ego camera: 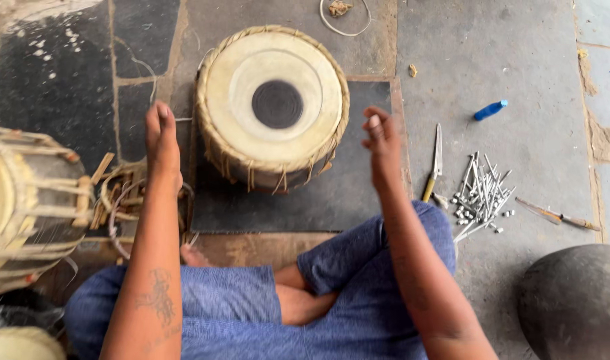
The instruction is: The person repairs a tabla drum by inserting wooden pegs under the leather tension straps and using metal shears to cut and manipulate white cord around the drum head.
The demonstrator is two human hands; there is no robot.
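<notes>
Nearest are the person's crossed legs in blue cloth (251,307), with both forearms reaching away over them. At the near right sits a dark rounded pot (575,303); at the near left a second drum (25,207) lies on its side, and a tangle of straps and rings (121,197) is heaped just beside it, under the left forearm.

Farther out, a dark mat (358,187) covers the stone floor (518,80). Right of the mat's edge lie a yellow-handled blade (435,163), a heap of metal bolts (481,197), a thin tool (558,215) and, farther off, a blue pen-like object (490,110). That side is cluttered, while the strip of mat between the knees and the drum is bare.

The drum (275,107) (pale skin, dark round patch at its centre) stands upright on the mat's far left part. The left hand (161,137) hovers just left of its laced rim, fingers together, holding nothing. The right hand (383,143) is raised just right of the rim, fingers loosely curled and blurred, gripping nothing visible. Beyond the drum, a loop of cord (345,17) lies on the floor.
</notes>
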